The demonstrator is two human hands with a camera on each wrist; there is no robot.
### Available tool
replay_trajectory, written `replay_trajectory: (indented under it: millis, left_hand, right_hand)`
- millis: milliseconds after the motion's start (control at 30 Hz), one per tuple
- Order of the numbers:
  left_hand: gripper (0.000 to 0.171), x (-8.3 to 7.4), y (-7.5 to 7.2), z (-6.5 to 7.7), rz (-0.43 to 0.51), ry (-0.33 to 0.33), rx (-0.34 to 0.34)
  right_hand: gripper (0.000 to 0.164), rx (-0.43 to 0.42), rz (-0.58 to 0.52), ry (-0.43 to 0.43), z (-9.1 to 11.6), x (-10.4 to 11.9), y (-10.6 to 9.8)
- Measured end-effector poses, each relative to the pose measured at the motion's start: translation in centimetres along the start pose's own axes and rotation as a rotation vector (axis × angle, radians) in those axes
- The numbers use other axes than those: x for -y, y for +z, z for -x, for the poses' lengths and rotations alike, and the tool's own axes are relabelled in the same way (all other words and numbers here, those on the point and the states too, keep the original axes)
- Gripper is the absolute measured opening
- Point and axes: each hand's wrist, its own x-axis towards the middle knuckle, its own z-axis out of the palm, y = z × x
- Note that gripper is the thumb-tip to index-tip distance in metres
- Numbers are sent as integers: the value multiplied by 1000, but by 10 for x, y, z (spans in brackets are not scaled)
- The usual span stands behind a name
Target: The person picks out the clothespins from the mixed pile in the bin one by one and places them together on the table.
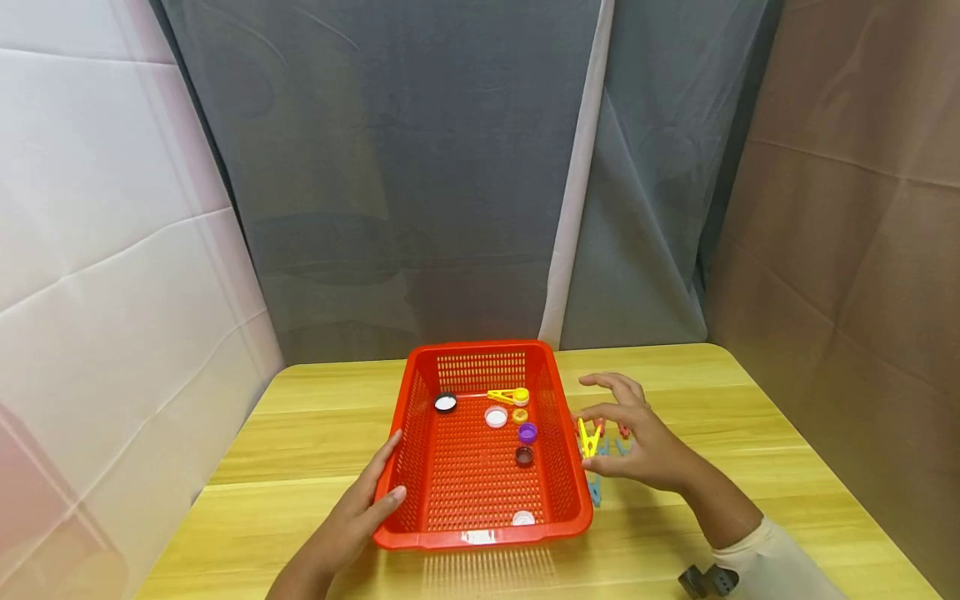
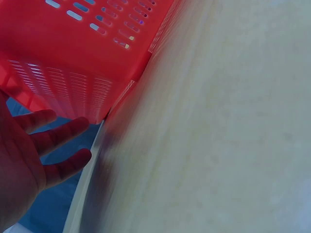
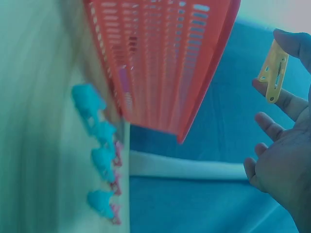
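Observation:
My right hand (image 1: 645, 446) pinches a yellow clothespin (image 1: 588, 439) between thumb and index finger, just outside the right wall of a red plastic basket (image 1: 480, 537). The other right fingers spread away from it. At the basket's left front rim rests my left hand (image 1: 352, 512), thumb and index finger against the edge. In the left wrist view the remaining left fingers (image 2: 60, 137) extend straight, beside the wall. Inside the basket lie another yellow clothespin (image 1: 504, 397), a black-rimmed cap (image 1: 445, 403), a purple cap (image 1: 527, 432), a dark brown cap (image 1: 523, 457) and several other caps.
Blue clothespins (image 3: 102, 162) and red clothespins (image 3: 115, 182) lie on the table right of the basket, partly behind my right hand in the head view. The wooden table (image 1: 277, 450) ends at a grey curtain (image 1: 322, 183); cloth hangs on both sides.

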Motion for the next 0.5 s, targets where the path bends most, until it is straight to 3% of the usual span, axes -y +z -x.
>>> replay_trajectory:
  millis: [500]
  left_hand:
    - [69, 2, 0, 1, 9, 13, 14]
  right_hand:
    - [50, 12, 10, 81, 43, -45, 0]
